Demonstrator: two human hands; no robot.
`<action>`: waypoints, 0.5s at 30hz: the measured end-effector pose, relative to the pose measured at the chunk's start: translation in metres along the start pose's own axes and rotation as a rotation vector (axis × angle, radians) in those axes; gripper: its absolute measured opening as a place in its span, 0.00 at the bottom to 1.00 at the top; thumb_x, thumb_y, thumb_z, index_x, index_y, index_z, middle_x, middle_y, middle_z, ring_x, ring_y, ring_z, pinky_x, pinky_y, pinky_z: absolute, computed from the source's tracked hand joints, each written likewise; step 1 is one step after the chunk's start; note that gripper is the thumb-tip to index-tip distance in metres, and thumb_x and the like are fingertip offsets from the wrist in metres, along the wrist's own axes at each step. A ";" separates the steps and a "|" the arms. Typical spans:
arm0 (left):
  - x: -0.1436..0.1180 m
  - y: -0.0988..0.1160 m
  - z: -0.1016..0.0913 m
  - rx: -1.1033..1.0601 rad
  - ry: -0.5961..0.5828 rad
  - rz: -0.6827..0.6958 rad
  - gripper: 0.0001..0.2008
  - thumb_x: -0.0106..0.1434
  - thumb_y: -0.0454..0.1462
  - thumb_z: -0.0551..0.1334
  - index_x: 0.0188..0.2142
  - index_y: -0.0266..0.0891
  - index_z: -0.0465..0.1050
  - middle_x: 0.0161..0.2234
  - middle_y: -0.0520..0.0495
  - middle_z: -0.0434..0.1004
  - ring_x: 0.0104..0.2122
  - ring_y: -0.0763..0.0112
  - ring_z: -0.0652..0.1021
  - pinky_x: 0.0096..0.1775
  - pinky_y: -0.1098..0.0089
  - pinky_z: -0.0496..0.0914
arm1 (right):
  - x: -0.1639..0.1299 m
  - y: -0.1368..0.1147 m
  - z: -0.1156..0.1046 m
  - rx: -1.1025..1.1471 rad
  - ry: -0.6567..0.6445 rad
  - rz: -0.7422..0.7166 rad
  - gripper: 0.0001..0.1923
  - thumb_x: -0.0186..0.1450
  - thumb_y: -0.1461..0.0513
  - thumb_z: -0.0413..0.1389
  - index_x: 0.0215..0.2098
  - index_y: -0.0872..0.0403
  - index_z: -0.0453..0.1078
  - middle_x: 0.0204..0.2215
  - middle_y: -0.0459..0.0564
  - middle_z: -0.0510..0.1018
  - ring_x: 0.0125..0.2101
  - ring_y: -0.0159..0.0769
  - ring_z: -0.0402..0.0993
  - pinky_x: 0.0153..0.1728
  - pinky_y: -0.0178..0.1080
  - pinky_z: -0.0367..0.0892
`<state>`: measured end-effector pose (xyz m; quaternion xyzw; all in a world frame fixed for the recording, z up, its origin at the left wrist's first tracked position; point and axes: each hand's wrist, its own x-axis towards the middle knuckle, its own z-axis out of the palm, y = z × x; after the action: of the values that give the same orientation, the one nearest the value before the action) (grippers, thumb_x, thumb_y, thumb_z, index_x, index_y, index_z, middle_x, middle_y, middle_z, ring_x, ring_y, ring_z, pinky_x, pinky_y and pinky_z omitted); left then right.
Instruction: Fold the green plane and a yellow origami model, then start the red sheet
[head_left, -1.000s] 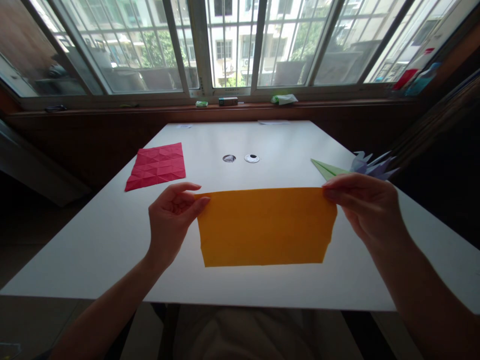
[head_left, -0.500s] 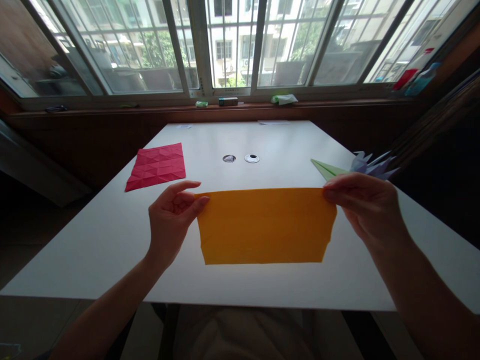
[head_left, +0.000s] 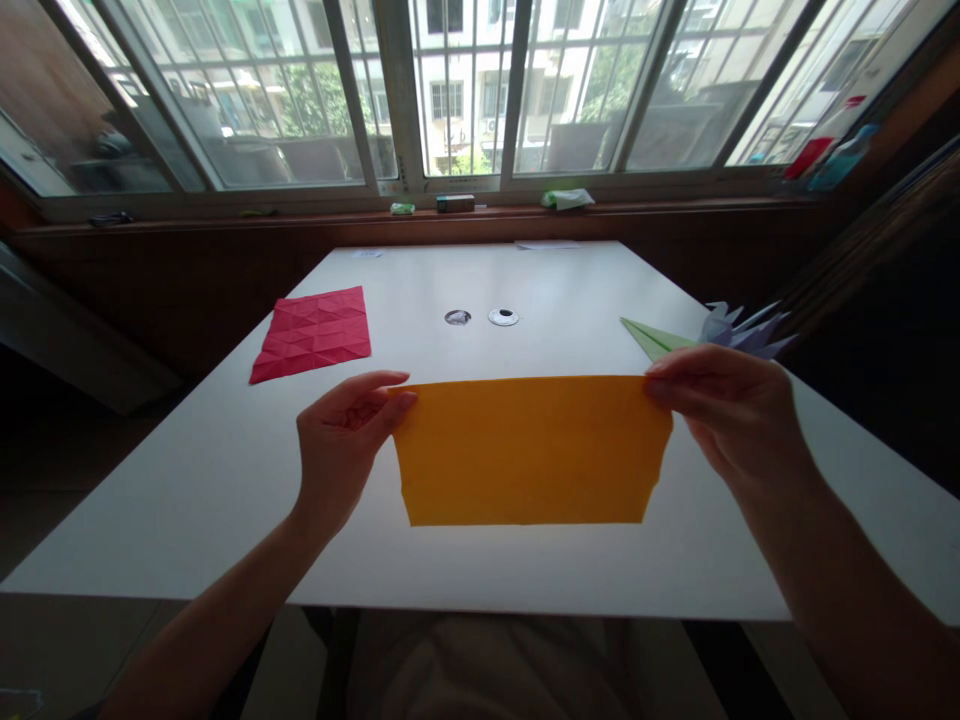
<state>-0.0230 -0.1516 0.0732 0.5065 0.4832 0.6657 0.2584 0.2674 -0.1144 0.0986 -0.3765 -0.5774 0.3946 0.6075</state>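
Note:
An orange sheet of paper (head_left: 531,450), folded into a wide rectangle, is held up just above the white table (head_left: 187,480). My left hand (head_left: 341,445) pinches its upper left corner between thumb and fingers. My right hand (head_left: 731,410) pinches the upper right corner. The lower edge of the paper hangs free near the table's front.
A creased red paper (head_left: 313,330) lies at the table's left. Two googly eyes (head_left: 481,317) sit mid-table. A green folded paper (head_left: 656,338) and pale purple folded shapes (head_left: 742,328) lie at the right edge. Small items line the window sill (head_left: 480,212) behind.
The fingers of my left hand have closed a little over the paper's corner. The paper and my right hand stay where they were.

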 end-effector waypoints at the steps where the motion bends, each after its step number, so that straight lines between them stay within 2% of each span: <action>1: 0.000 0.000 0.000 0.001 0.000 0.002 0.10 0.47 0.38 0.70 0.31 0.43 0.77 0.22 0.55 0.75 0.22 0.78 0.74 0.26 0.77 0.71 | 0.000 0.000 0.001 -0.002 0.009 0.002 0.09 0.44 0.68 0.66 0.23 0.49 0.76 0.21 0.42 0.76 0.24 0.27 0.71 0.25 0.30 0.71; 6: 0.000 0.000 0.000 0.012 0.010 0.014 0.08 0.47 0.38 0.70 0.29 0.42 0.78 0.25 0.53 0.77 0.24 0.76 0.76 0.27 0.75 0.73 | -0.002 -0.003 0.004 -0.013 0.017 0.011 0.08 0.44 0.67 0.66 0.23 0.49 0.76 0.22 0.42 0.76 0.24 0.28 0.70 0.24 0.32 0.71; 15: 0.001 -0.003 0.000 -0.014 0.037 0.048 0.07 0.46 0.35 0.70 0.29 0.43 0.78 0.25 0.53 0.78 0.25 0.77 0.76 0.27 0.77 0.73 | 0.000 0.001 -0.001 0.006 -0.028 -0.020 0.09 0.46 0.70 0.65 0.24 0.50 0.77 0.22 0.41 0.77 0.24 0.24 0.72 0.26 0.25 0.71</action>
<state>-0.0233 -0.1498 0.0711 0.5036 0.4710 0.6845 0.2367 0.2679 -0.1142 0.0980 -0.3634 -0.5886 0.3953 0.6043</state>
